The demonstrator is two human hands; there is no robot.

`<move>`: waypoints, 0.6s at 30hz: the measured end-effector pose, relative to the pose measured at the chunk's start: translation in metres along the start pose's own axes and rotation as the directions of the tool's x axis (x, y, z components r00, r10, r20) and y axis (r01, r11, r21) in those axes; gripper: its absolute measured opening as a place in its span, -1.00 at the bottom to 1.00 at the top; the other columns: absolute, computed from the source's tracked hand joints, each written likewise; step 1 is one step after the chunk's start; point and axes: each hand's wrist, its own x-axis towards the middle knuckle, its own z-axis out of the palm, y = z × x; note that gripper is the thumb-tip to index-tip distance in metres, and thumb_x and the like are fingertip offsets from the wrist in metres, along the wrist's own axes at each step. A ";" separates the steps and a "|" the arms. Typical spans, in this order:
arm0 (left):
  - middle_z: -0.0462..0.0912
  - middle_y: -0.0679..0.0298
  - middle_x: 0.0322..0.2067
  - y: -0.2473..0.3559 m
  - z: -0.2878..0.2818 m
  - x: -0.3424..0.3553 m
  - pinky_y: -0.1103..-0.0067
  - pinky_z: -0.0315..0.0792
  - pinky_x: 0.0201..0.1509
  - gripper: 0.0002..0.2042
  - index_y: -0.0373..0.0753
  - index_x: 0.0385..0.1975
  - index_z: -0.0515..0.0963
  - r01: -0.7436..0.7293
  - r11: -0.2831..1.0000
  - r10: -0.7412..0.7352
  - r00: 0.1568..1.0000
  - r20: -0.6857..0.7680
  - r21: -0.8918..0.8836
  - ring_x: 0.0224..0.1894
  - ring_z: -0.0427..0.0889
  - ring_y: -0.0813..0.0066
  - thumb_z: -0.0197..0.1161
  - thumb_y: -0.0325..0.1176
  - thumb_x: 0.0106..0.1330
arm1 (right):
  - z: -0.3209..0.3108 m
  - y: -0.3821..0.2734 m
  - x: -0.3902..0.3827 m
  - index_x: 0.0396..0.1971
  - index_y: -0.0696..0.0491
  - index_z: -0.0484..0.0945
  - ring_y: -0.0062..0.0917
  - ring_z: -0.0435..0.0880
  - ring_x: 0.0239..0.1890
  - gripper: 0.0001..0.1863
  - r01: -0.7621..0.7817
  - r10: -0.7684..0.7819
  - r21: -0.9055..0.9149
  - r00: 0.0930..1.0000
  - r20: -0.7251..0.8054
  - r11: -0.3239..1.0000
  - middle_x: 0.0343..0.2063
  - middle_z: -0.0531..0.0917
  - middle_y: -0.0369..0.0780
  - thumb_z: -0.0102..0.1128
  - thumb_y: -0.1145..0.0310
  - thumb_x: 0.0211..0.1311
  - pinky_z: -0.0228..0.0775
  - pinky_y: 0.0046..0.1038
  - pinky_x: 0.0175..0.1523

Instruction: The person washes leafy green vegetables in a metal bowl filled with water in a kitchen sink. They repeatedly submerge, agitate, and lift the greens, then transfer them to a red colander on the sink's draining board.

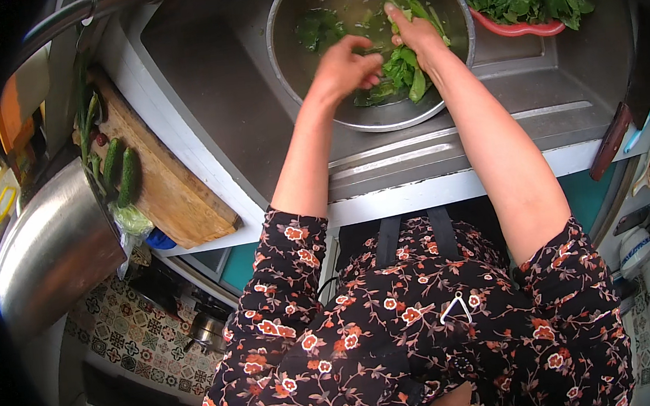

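Observation:
A round metal basin of cloudy water sits in the steel sink, with leafy greens in it. My right hand is closed round a bunch of these greens at the basin's right side, its thumb lying along the stalks. Stalks stick out above the hand and leaves hang below it. My left hand is over the water just left of the bunch, with its fingers curled in and slightly blurred. Whatever is between those fingers is hidden. Darker leaves float near the basin's left wall.
A red basket heaped with greens stands at the upper right. On the left, cucumbers lie on a wooden cutting board beside a large metal vessel. A knife with a brown handle rests at the sink's right edge.

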 end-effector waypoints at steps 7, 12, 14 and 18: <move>0.58 0.08 -0.41 -0.002 0.011 0.060 0.41 0.39 -0.15 -0.52 -0.28 -0.12 0.40 -0.214 0.516 0.661 0.716 -0.226 0.830 -0.30 0.54 0.08 0.25 -0.24 -0.09 | -0.011 -0.018 -0.001 -0.53 0.16 0.46 -0.56 0.41 -0.64 -0.53 -0.063 0.062 0.038 0.998 0.020 0.997 -0.67 0.47 -0.25 0.31 0.02 -0.17 0.26 -0.54 -0.55; 0.57 0.13 -0.39 0.003 -0.008 0.061 0.55 0.46 -0.22 -0.70 -0.35 -0.24 0.46 -0.166 0.979 0.199 0.912 -0.359 0.120 -0.36 0.57 0.39 0.24 -0.45 -0.01 | -0.015 -0.005 0.012 -0.45 0.14 0.48 -0.61 0.47 -0.59 -0.76 0.061 -0.074 0.108 0.989 0.125 0.992 -0.63 0.52 -0.28 0.27 0.34 -0.12 0.32 -0.57 -0.47; 0.54 0.11 -0.32 0.003 -0.014 0.046 0.62 0.48 -0.24 -0.67 -0.39 -0.16 0.35 -0.261 0.953 0.202 0.926 -0.320 -0.155 -0.34 0.56 0.46 0.18 -0.55 0.05 | -0.012 -0.012 0.005 -0.39 0.10 0.49 -0.66 0.48 -0.56 -0.79 0.060 -0.069 0.082 0.992 0.108 0.995 -0.60 0.53 -0.31 0.23 0.36 -0.06 0.33 -0.61 -0.46; 0.52 0.07 -0.27 0.002 -0.023 0.030 0.62 0.48 -0.21 -0.62 -0.38 -0.06 0.19 -0.340 0.868 0.283 0.938 -0.202 -0.362 -0.26 0.54 0.44 0.10 -0.56 0.12 | -0.004 -0.011 0.004 -0.30 0.14 0.50 -0.65 0.52 -0.47 -0.75 0.251 -0.260 0.069 0.930 0.260 0.966 -0.47 0.59 -0.25 0.20 0.40 -0.04 0.33 -0.66 -0.38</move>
